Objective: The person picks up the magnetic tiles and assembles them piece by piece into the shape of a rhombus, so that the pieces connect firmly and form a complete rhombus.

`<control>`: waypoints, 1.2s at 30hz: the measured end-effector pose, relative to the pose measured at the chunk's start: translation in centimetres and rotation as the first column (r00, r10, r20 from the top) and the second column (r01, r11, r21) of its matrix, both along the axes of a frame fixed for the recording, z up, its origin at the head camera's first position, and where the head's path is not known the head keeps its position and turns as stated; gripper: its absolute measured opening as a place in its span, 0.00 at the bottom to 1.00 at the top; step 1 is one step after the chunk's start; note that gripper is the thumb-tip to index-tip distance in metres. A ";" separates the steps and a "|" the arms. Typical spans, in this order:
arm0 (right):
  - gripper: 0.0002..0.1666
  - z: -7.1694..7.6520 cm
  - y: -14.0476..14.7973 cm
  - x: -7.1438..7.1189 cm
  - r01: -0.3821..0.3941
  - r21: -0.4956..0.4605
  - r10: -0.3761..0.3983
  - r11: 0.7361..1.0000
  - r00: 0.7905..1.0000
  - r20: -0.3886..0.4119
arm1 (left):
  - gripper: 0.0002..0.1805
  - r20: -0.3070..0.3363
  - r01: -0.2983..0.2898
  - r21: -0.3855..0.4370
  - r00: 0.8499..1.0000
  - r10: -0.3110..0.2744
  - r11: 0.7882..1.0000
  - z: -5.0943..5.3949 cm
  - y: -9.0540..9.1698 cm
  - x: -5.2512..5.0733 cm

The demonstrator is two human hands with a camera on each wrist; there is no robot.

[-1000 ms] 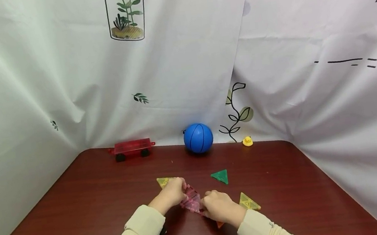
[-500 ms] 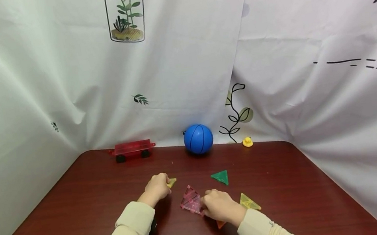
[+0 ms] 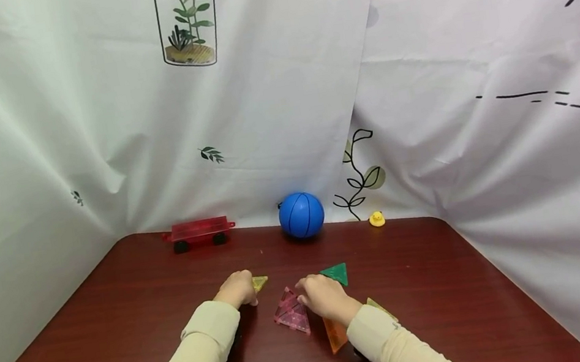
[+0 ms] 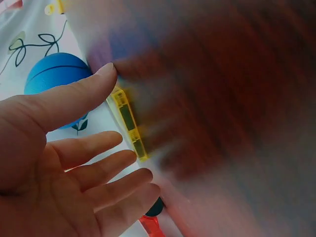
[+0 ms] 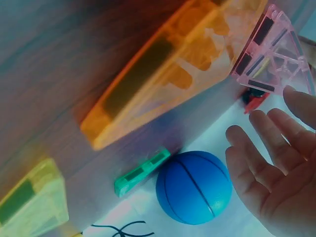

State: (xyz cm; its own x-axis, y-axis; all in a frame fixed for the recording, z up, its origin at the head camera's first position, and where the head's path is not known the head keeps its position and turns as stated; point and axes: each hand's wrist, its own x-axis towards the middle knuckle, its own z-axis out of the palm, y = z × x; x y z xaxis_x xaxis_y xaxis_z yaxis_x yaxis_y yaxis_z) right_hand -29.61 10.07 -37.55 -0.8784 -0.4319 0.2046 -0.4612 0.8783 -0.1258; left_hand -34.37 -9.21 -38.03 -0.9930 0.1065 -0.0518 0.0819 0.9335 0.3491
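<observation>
Pink translucent triangle magnetic tiles point(image 3: 291, 315) sit together in the middle of the table; in the right wrist view these pink tiles point(image 5: 276, 54) touch no finger. My left hand point(image 3: 237, 288) is over a yellow triangle tile point(image 3: 260, 283) and partly hides it. The left wrist view has that yellow tile point(image 4: 129, 123) just past relaxed, spread fingertips, not pinched. My right hand point(image 3: 324, 295) hovers right of the pink tiles, holding nothing, fingers loosely bent. Under its wrist lies an orange triangle tile point(image 3: 336, 335), and a green triangle tile point(image 3: 336, 273) is just behind it.
Another yellow triangle tile point(image 3: 381, 309) is partly hidden by the right sleeve. Along the back edge stand a red wheeled car base point(image 3: 199, 231), a blue ball point(image 3: 301, 215) and a small yellow duck point(image 3: 377, 219). White printed cloth point(image 3: 276, 164) hangs behind the brown table point(image 3: 121, 328).
My left hand has let go of the pink tiles and moved left to the yellow tile. My right hand has come off the pink tiles and shifted slightly away from me.
</observation>
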 end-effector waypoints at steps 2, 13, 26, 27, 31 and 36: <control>0.14 -0.2 -0.2 -0.2 0.000 -0.014 0.001 1.000 0.999 0.036 | 0.16 0.023 0.001 -0.003 1.000 -0.001 1.000 0.0 -0.1 0.1; 0.02 -1.0 -0.6 -0.8 0.002 -0.023 0.000 1.000 0.996 0.085 | 0.18 0.028 0.042 -0.034 0.999 -0.041 0.999 0.3 -0.4 0.3; 0.05 -0.8 -0.4 -0.9 0.054 -0.013 -0.052 0.998 0.993 0.108 | 0.18 0.060 0.057 0.043 0.996 -0.059 0.997 0.8 -1.2 0.5; 0.05 -0.8 -0.4 -0.9 0.053 -0.014 -0.051 0.998 0.993 0.106 | 0.18 0.073 0.058 0.039 0.995 -0.061 0.998 0.9 -1.3 0.4; 0.06 -0.7 -0.4 -0.9 0.052 -0.023 -0.049 0.998 0.993 0.105 | 0.18 0.118 0.056 0.038 0.991 -0.060 0.998 1.2 -1.4 0.6; 0.08 -0.8 -0.4 -0.8 0.058 -0.019 -0.055 0.998 0.992 0.117 | 0.17 0.085 0.070 0.023 0.994 -0.072 0.997 1.1 -1.5 0.7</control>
State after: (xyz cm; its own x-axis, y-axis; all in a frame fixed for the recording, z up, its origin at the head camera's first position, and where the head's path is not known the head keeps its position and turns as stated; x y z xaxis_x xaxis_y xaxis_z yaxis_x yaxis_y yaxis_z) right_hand -30.43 9.66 -38.31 -0.9197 -0.3772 0.1089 -0.3918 0.8990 -0.1955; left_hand -33.64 -10.74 -36.93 -0.9748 0.1786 -0.1338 0.1168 0.9192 0.3760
